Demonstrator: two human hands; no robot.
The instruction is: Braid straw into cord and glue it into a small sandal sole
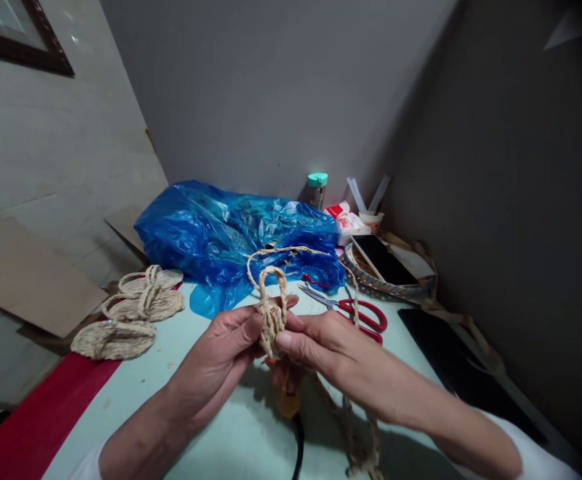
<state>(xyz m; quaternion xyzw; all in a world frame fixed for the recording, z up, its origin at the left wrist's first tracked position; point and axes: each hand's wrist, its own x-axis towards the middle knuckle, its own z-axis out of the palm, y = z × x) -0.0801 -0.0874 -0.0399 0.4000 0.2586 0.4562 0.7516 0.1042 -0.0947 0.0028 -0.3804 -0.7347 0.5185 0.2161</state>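
Over the middle of the table I hold a small braided straw piece (272,327) between both hands. A loop of twisted straw cord stands up from its far end. My left hand (231,340) pinches its left edge with thumb and fingers. From the other side, my right hand (321,340) presses its thumb on the lower right part. A long thin straw cord (301,249) arches behind the piece. Below the hands is a yellow object (288,402) with a black cord; my right hand partly hides it, and I cannot tell its kind or whether fingers touch it.
Red-handled scissors (371,317) lie beyond my right hand. Finished-looking woven straw pieces (143,307) are grouped at the left. A blue plastic bag (221,227) spreads along the back. A phone (383,259) rests on a round basket (395,288), with a black slab (451,367) nearer me.
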